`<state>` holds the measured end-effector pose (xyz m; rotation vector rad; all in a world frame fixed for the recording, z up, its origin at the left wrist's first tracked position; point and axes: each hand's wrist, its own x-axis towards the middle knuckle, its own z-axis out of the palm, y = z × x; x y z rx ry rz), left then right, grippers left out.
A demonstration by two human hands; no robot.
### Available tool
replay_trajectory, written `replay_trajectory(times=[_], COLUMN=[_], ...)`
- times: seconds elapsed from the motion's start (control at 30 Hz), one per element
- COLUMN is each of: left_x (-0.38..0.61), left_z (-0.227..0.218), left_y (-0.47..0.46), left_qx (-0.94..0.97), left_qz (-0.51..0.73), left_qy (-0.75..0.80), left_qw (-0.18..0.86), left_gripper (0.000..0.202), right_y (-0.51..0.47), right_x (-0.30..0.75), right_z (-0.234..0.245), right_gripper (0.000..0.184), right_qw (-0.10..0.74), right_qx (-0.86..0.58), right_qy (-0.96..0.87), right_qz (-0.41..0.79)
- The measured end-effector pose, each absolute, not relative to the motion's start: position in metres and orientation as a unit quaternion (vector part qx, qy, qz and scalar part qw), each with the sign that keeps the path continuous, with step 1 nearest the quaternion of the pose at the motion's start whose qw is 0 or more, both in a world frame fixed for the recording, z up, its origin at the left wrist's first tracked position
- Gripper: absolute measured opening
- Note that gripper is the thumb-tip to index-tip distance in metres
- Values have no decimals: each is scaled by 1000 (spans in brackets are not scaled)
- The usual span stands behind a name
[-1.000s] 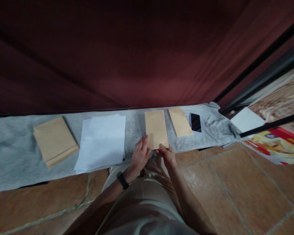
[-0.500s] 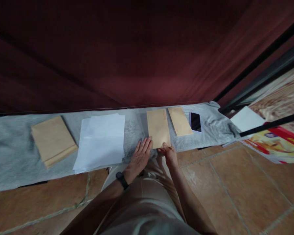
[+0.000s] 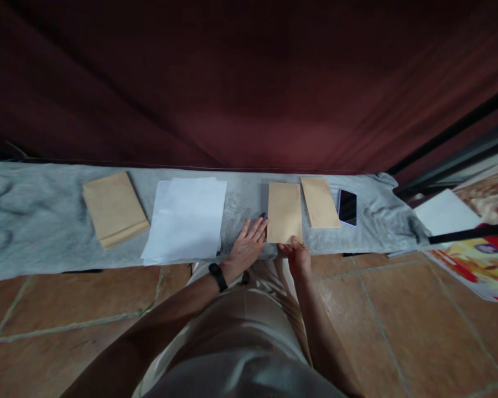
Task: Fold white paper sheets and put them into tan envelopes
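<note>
Just below the middle of the frame, the left hand (image 3: 247, 249) lies open and flat on a long grey felt cloth (image 3: 33, 215), fingers spread, with the fingertips at the left edge of a tan paper envelope (image 3: 284, 213), a flat rectangle lying lengthwise away from the person. The right hand (image 3: 299, 257) is closed on the near short edge of this tan paper envelope, thumb and fingers pinching it where it reaches the cloth's front border. A black wristband (image 3: 218, 276) sits on the left wrist. Just right of the held envelope lies 1 second tan envelope (image 3: 319, 202), slightly angled, and beside that a dark-screened smartphone (image 3: 347, 207) in a pale case. Left of the open hand is a loose stack of white paper sheets (image 3: 188, 218), and further left, well apart from the hands, a thicker pile of brown envelopes (image 3: 114, 209). A dark red curtain (image 3: 249, 83) fills the upper half of the frame behind the cloth. Terracotta floor tiles (image 3: 398, 320) cover the lower part. At the right edge lie a white sheet (image 3: 446, 213) and a red and yellow printed poster (image 3: 477, 260).
</note>
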<state>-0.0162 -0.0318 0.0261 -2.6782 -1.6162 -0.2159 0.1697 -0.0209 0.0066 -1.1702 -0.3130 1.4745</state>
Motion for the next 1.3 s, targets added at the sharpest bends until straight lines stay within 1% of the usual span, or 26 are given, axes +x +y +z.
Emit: replay_trajectory(times=[0.2, 0.3, 0.67, 0.87, 0.97, 1.03, 1.1, 1.17, 1.23, 1.3], left_x=[-14, -14, -12, -12, -12, -11, -9, -5, -1, 2], left_z=[29, 31, 35, 29, 26, 25, 25, 26, 27, 29], left_y=[-33, -33, -35, -37, -36, -34, -30, -26, -24, -22], left_qx=[-861, -863, -865, -859, -844, -813, -753, -652, -509, -397], left_qz=[-107, -112, -97, -100, -117, -167, -250, -335, -389, -408], left_qy=[-496, -491, -491, -502, -522, -549, -573, -582, -569, -541], left_qw=[-25, -35, -26, -18, -47, -104, -205, -353, -516, -619], left_gripper=[70, 75, 75, 67, 57, 49, 40, 32, 27, 29], right_y=[-19, -19, -21, -21, -20, -20, -20, -21, -21, -21], right_x=[170, 171, 172, 172, 173, 173, 173, 172, 170, 166], right_z=[6, 6, 5, 3, 3, 4, 4, 5, 6, 7], right_gripper=[31, 31, 31, 37, 38, 39, 40, 39, 38, 36], right_qw=[556, 560, 567, 579, 585, 587, 591, 594, 590, 580], right_qx=[-502, -502, -496, -492, -485, -485, -483, -478, -473, -469], right_qy=[-157, -157, -142, -133, -133, -137, -134, -128, -125, -129], right_qz=[643, 640, 642, 636, 636, 633, 632, 634, 642, 654])
